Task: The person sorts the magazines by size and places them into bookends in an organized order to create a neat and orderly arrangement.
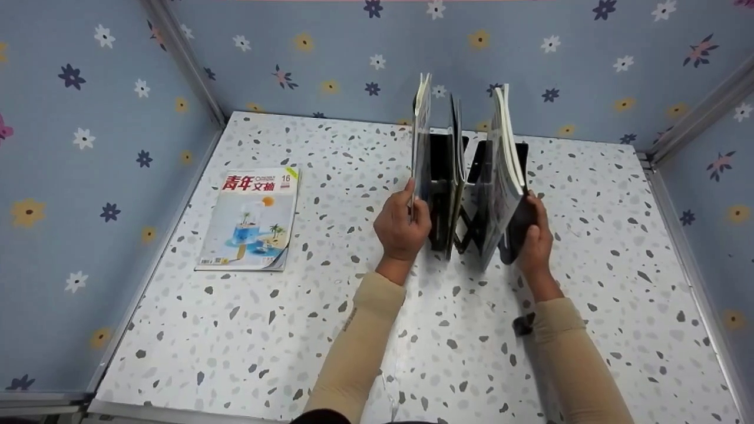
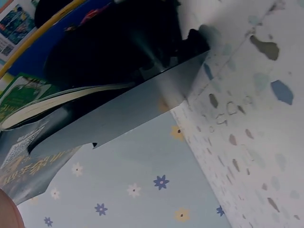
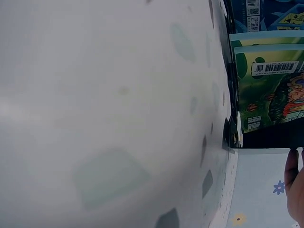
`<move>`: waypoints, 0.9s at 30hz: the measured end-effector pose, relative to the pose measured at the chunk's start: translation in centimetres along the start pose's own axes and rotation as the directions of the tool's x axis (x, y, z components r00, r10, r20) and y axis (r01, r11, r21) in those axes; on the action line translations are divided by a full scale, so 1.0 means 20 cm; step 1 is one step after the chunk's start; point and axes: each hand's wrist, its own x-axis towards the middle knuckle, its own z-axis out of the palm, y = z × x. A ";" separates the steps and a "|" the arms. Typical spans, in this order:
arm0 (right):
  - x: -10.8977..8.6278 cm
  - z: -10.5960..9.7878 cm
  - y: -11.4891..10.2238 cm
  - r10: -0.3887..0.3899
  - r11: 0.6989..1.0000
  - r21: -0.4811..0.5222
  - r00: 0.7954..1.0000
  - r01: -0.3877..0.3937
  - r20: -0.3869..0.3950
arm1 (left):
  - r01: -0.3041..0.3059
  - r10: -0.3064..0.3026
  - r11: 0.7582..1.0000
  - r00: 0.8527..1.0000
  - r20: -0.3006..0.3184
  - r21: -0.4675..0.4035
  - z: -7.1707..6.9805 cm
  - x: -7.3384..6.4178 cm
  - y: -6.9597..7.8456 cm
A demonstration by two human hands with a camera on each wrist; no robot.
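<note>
A black expandable book rack [image 1: 467,227] with crossed bars stands on the table, holding several upright magazines. My left hand [image 1: 403,227] is at its left end, thumb and forefinger pinching the near edge of the left end plate [image 2: 118,107] and the thin magazine [image 1: 422,141] beside it. My right hand [image 1: 537,244] touches the outer face of the right end plate [image 1: 519,229] with its fingers. Against that plate lean magazines [image 1: 508,141], whose green cover [image 3: 266,90] shows in the right wrist view. Dark thin volumes [image 1: 456,171] stand mid-rack.
A magazine [image 1: 247,218] with an ice-lolly picture lies flat on the left of the speckled table [image 1: 330,330]. Flower-patterned panels [image 1: 353,53] enclose the back and sides. A small black object [image 1: 523,324] is by the right wrist.
</note>
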 end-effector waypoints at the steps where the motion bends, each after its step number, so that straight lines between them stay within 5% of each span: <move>1: 0.00 0.00 0.00 0.000 1.000 0.001 1.000 0.000 -0.001 | 0.003 -0.003 1.000 1.000 0.012 0.010 0.00 -0.01 0.00; 18: -0.01 0.01 -0.01 0.050 0.999 0.013 0.999 -0.050 -0.004 | -0.079 0.069 0.994 0.989 0.133 0.074 0.02 -0.10 -0.04; 27: -0.01 0.00 0.01 0.031 0.999 -0.011 0.999 -0.031 -0.017 | 0.009 -0.026 0.995 0.985 0.168 0.100 0.00 -0.13 -0.03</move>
